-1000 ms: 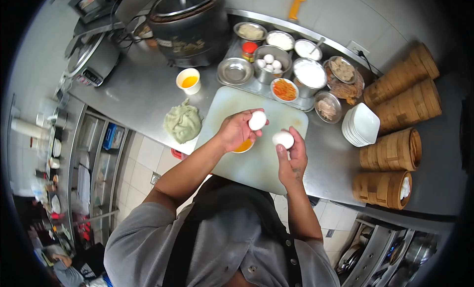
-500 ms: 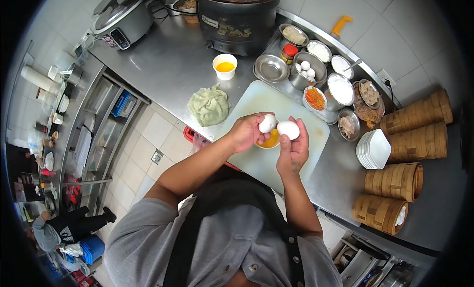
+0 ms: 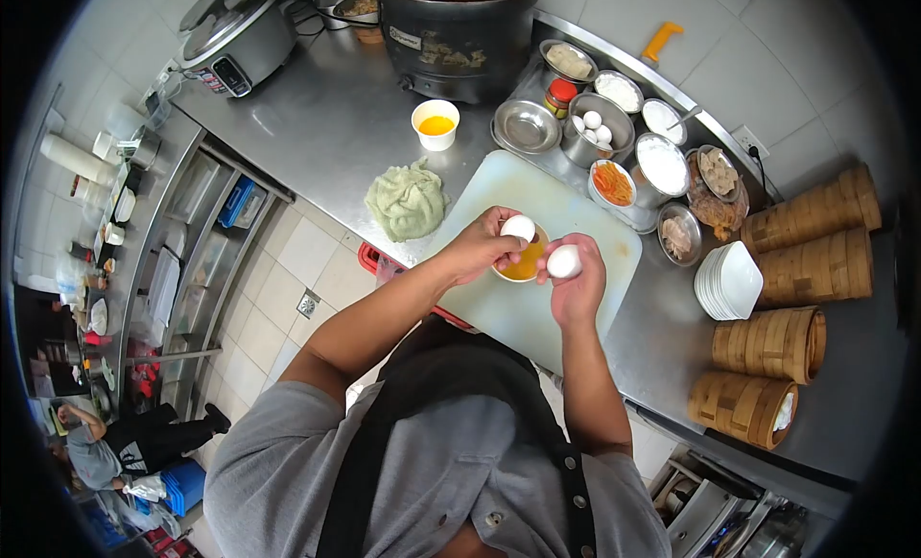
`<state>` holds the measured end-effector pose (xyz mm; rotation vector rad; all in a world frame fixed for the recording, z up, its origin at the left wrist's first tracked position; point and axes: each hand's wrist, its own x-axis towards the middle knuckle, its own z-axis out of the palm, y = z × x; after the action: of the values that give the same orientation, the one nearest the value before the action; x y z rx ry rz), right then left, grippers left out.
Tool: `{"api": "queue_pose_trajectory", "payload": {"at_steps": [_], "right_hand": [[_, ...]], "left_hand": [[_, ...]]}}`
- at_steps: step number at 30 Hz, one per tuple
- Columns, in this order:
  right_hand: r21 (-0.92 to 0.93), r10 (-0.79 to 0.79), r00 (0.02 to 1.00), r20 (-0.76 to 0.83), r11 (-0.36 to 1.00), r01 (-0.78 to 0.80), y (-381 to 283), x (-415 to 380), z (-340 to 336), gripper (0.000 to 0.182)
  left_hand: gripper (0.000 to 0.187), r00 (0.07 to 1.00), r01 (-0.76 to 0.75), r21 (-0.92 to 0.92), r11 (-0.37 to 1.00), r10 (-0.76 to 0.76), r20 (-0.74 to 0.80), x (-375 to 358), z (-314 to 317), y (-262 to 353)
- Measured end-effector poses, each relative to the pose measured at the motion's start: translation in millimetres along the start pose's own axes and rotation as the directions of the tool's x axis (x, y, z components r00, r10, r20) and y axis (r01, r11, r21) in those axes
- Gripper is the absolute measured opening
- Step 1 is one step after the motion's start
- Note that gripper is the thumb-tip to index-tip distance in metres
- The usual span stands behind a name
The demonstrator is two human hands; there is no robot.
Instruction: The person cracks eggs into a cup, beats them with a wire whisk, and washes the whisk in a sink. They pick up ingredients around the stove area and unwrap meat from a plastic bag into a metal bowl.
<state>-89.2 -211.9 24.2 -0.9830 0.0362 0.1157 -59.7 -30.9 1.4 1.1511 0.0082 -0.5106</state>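
Observation:
My left hand (image 3: pixel 475 248) is closed around a white egg (image 3: pixel 518 228), whose rounded end shows above the fingers. A second white egg (image 3: pixel 565 261) sits in my right hand (image 3: pixel 579 282), held between thumb and curled fingers. Between and below the hands is a small white bowl (image 3: pixel 502 274) with yellow egg (image 3: pixel 525 263) in it, partly hidden by my left fingers. The bowl stands on a pale cutting board (image 3: pixel 480 208). Whether either shell is cracked, I cannot tell.
A green cloth (image 3: pixel 405 201) and a white cup (image 3: pixel 436 141) of yellow liquid lie left of the board. Behind stand a steel pot (image 3: pixel 619 124) with eggs, shredded carrot (image 3: pixel 612 184) and other bowls. Stacked plates (image 3: pixel 729 280) and bamboo steamers (image 3: pixel 767 345) line the right. A person (image 3: pixel 125 448) is far left.
My hands have moved apart, each with its egg. The left egg is slightly higher, the right one a little lower, and more of the bowl's yellow content shows between them.

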Motion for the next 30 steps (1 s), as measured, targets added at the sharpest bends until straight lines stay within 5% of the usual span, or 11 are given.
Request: {"api": "queue_pose_trajectory", "payload": {"at_steps": [3,6,9,15,30], "right_hand": [[-0.570,0.120,0.987,-0.111,0.806,-0.162,0.2,13.7,-2.7,0.026],[-0.669,0.054,0.995,0.081,0.744,0.014,-5.9,19.5,1.6,0.039],[-0.699,0.108,0.970,0.218,0.711,0.078,0.3,35.3,-17.1,0.048],[-0.791,0.085,0.977,0.195,0.602,0.105,-1.0,44.8,-13.1,0.039],[-0.772,-0.047,0.975,0.216,0.603,0.200,29.1,41.2,-14.4,0.035]], "left_hand": [[0.046,0.998,0.048,0.032,0.998,-0.049,0.050,2.9,-1.5,7.0],[0.038,0.994,0.016,0.131,0.991,-0.030,0.103,2.1,0.2,18.2],[0.033,0.998,-0.021,0.337,0.941,0.001,0.061,9.5,-6.4,19.5],[0.034,0.989,-0.143,0.354,0.924,0.142,0.029,21.4,-16.4,8.4],[0.032,0.936,-0.292,0.553,0.780,0.353,-0.004,22.9,-20.2,-14.9]]}}
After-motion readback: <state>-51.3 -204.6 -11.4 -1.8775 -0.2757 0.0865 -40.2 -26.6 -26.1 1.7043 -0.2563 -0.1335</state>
